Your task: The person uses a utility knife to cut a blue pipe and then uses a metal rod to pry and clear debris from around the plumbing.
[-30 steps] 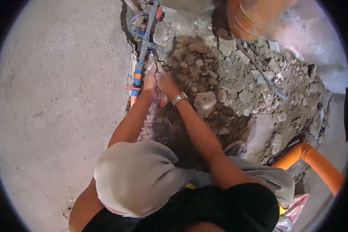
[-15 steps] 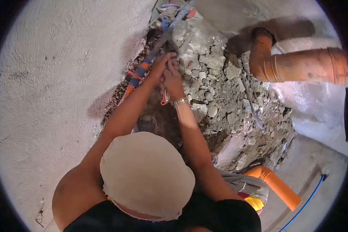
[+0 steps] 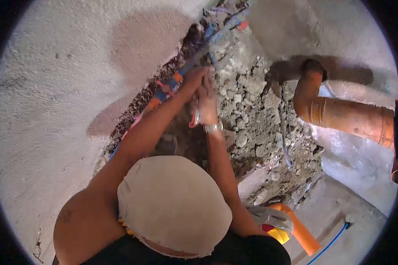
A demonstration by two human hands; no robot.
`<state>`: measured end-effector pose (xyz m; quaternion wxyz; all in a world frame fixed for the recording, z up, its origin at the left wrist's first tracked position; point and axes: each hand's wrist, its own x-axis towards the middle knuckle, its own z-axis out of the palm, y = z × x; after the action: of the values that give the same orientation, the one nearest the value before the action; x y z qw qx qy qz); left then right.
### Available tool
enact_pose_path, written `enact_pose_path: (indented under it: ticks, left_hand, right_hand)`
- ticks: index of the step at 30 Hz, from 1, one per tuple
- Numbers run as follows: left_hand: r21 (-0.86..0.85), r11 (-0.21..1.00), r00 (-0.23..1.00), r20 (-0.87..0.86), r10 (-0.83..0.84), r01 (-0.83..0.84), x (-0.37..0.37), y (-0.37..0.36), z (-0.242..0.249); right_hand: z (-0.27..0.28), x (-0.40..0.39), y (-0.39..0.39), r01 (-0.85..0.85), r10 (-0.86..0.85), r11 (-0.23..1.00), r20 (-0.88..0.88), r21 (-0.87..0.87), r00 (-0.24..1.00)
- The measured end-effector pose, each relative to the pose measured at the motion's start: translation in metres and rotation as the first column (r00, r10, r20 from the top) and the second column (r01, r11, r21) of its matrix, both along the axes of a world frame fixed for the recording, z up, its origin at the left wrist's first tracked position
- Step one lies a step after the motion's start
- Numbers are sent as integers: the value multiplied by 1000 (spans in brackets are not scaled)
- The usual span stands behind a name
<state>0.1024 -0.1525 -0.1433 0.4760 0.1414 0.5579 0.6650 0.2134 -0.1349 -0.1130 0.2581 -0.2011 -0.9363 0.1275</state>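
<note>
My left hand [image 3: 196,80] reaches forward beside the grey pipe [image 3: 200,54], its fingers bent and close together. Whatever it grips, if anything, is hidden. Against it lies my right hand [image 3: 208,99], the fingertips of both hands meeting. From under my right palm sticks a red-handled tool [image 3: 193,120], its working end covered by the hands. Just left of my left wrist runs a pipe with blue and orange sections [image 3: 162,95], along the foot of the wall.
Broken rubble [image 3: 252,110] covers the ground to the right. A thick orange drain pipe [image 3: 349,117] comes out at the right, and an orange elbow pipe [image 3: 303,232] lies lower down. A blue cable [image 3: 335,240] is nearby. The rough wall [image 3: 66,110] borders the left. A pale cap [image 3: 174,203] fills the lower middle.
The view has shifted, so the pipes and rubble sit differently in it. Both hands stay together by the grey pipe; the right hand's fingers look straighter and somewhat blurred.
</note>
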Motion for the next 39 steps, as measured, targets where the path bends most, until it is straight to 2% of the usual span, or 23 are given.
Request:
enact_pose_path:
  ticks: [1,2,3,4,6,7,9,13,15,16,18,19,20,21,22,25,26,27,29,33,35,37,39]
  left_hand:
    - [-14,1000,1000,15,-7,7,5,-3,-8]
    - [43,999,998,-56,4,-1,2,-2,-13]
    - [77,997,995,-100,9,-1,2,-1,-16]
    - [110,994,990,-143,17,-1,1,-1,-19]
    - [-7,1000,1000,27,-12,13,4,0,-15]
    - [-9,1000,999,25,-24,24,0,5,-12]
    - [101,994,991,129,-45,32,-4,9,-3]
    - [79,997,967,251,-44,25,-2,10,15]
    - [69,993,995,-23,-94,95,-4,8,16]
    - [59,989,991,-33,-130,132,-5,10,15]
    - [-76,997,998,61,-15,19,-6,15,15]
    - [-106,992,996,61,-61,67,-5,17,14]
    - [-143,989,999,-6,-33,32,-7,22,14]
    - [-167,986,997,-77,-8,-5,-8,26,13]
    - [-56,998,1000,-13,14,-14,-6,22,1]
    - [-82,995,996,-64,-64,58,-9,13,-4]
    - [-72,996,998,55,-41,45,-10,15,-4]
    - [-95,994,997,53,-53,57,-9,15,-3]
    - [-22,998,967,-247,-62,58,-9,22,2]
    - [-96,994,992,120,-43,54,-5,2,0]
    - [-76,992,991,93,-98,105,-15,9,-2]
    - [-19,990,973,-182,-143,142,-17,18,0]
    - [7,992,922,-370,-112,124,-9,11,7]
  right_hand:
    - [19,-2,-4,42,-132,681,-66,-731,989]
    - [26,-4,-7,-19,-169,332,-79,-943,983]
    - [33,-6,-9,-54,-273,-54,-37,-997,961]
    - [35,-1,-15,-49,-252,99,-72,-994,965]
    - [27,-4,-14,15,-266,173,-32,-985,963]
    - [23,-7,-8,15,-277,170,-33,-985,960]
    - [12,-11,2,-51,-259,353,-150,-934,954]
    - [-2,-5,0,-118,-283,315,-212,-942,936]
    - [-1,5,-14,-25,-273,158,-68,-987,960]
    - [37,7,-15,32,-285,232,-37,-972,958]
    - [20,0,-8,-24,-317,233,-99,-972,943]
    - [16,1,-10,-70,-306,239,-143,-969,941]
    - [12,4,-13,-65,-349,219,-140,-974,926]
    - [19,5,-12,13,-342,300,-95,-954,935]
    - [20,7,-12,89,-333,379,-46,-921,942]
    - [16,9,-22,107,-348,373,-33,-922,937]
    - [11,4,-19,106,-363,361,-35,-926,931]
    - [6,-1,-14,62,-392,387,-103,-920,914]
    - [-2,-1,-17,16,-426,410,-176,-912,888]
    - [21,10,-27,27,-388,386,-136,-922,912]
    - [19,4,-23,53,-399,355,-100,-933,912]
    - [6,-4,-21,-33,-466,424,-250,-905,849]
    - [4,-3,-23,18,-452,422,-193,-906,871]
